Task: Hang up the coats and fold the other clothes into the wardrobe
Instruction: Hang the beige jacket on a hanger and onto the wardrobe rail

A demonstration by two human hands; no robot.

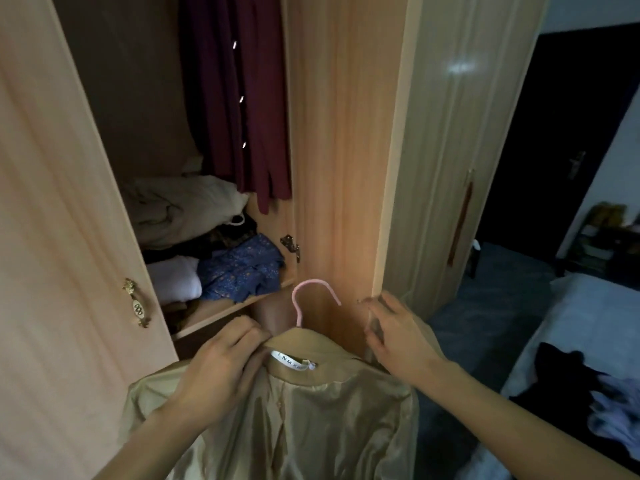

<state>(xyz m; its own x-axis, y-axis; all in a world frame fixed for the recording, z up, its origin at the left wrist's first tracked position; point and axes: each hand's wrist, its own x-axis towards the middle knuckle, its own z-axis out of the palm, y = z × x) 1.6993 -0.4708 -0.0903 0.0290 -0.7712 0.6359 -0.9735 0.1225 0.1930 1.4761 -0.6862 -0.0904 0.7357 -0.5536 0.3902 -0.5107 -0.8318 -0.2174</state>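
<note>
Fingers of the left hand curl in a tight grip on the collar of the tan coat, held low before the open wardrobe on a pink hanger. The right hand, fingers loosely spread (slightly blurred), hovers by the coat's other shoulder; whether it holds cloth cannot be told.

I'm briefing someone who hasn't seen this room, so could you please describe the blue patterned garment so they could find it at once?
Look into the open wardrobe, below the hanging maroon garment. On the shelf there, the blue patterned garment lies crumpled at the front right, beside a folded white cloth. It is the only blue, printed piece among plain pale and dark fabrics.
</note>
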